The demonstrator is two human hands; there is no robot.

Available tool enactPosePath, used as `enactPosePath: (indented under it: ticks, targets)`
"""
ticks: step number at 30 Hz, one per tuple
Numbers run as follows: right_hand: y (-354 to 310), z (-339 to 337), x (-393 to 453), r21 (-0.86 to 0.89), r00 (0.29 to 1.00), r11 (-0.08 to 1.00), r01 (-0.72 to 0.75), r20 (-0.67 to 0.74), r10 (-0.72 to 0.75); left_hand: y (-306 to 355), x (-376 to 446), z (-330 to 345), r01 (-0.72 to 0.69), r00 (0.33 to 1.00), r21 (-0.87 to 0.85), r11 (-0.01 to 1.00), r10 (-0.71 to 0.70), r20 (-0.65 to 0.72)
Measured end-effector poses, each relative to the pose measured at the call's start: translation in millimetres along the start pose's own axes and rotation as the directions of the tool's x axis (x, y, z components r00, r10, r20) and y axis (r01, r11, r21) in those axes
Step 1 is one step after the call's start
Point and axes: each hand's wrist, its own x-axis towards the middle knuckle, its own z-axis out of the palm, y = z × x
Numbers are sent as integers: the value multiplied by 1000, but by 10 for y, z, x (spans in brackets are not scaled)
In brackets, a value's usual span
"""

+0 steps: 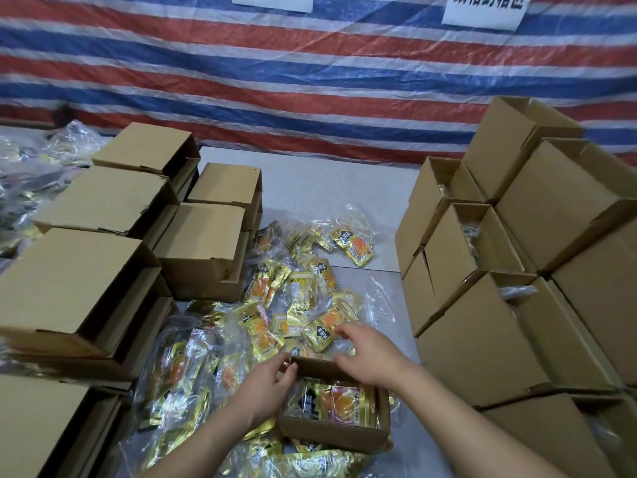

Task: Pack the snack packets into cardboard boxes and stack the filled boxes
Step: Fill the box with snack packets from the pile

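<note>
Two hands at an open box of snack packets.

The left hand (pixel 267 381) touches the box's (pixel 331 432) left far corner, fingers loosely curled, clamped on nothing visible. The right hand (pixel 365 350) hovers over the box's far rim, fingers spread apart, empty. A packet (pixel 336 400) lies inside the box. Loose packets (pixel 275 305) cover the table beyond and left of the box. Closed boxes (pixel 103 236) stack further left; open boxes (pixel 499 305) stand stacked right of it.

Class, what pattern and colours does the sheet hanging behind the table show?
The woven plastic sheet has red, blue and white stripes, seen best in the head view.
</note>
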Motion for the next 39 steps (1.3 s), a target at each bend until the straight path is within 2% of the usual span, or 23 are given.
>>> enactPosePath:
  ticks: [2,4,9,13,15,18,20,26,30,34,39]
  targets:
    - [68,65,46,-148,993,988,-34,105,50,10,-8,2,4,1000,3,1000,-4,-1]
    - [124,173,73,-226,979,974,-34,189,78,22,-16,-1,15,1000,-9,1000,-15,-2]
    - [225,354,103,-355,979,935,-26,178,95,76,-24,12,18,1000,-20,1000,-18,-7]
    - [276,325,126,-303,981,952,-33,172,89,170,-10,-20,87,996,-126,988,-89,-9]
    - [315,261,119,-253,984,966,-58,146,98,276,15,-57,62,998,-123,990,-64,-12]
    - [380,142,103,-166,989,979,-121,67,134,459,76,-90,-6,1000,-116,993,3,-30]
    - [417,55,89,-101,986,981,-164,-1,165,604,103,-44,-33,999,-183,983,28,-28]
    - [524,-136,83,54,935,957,-286,-203,291,1074,116,88,0,988,-426,905,-64,-137]
    - [592,-251,83,229,872,901,-367,-252,419,1265,119,233,76,996,-534,842,-84,10]
    - [532,-389,93,307,845,872,-380,-268,463,1499,74,412,56,996,-477,877,-17,86]
    - [337,-697,-10,250,863,890,-382,-247,440,1825,235,401,9,1000,-325,946,-12,-5]
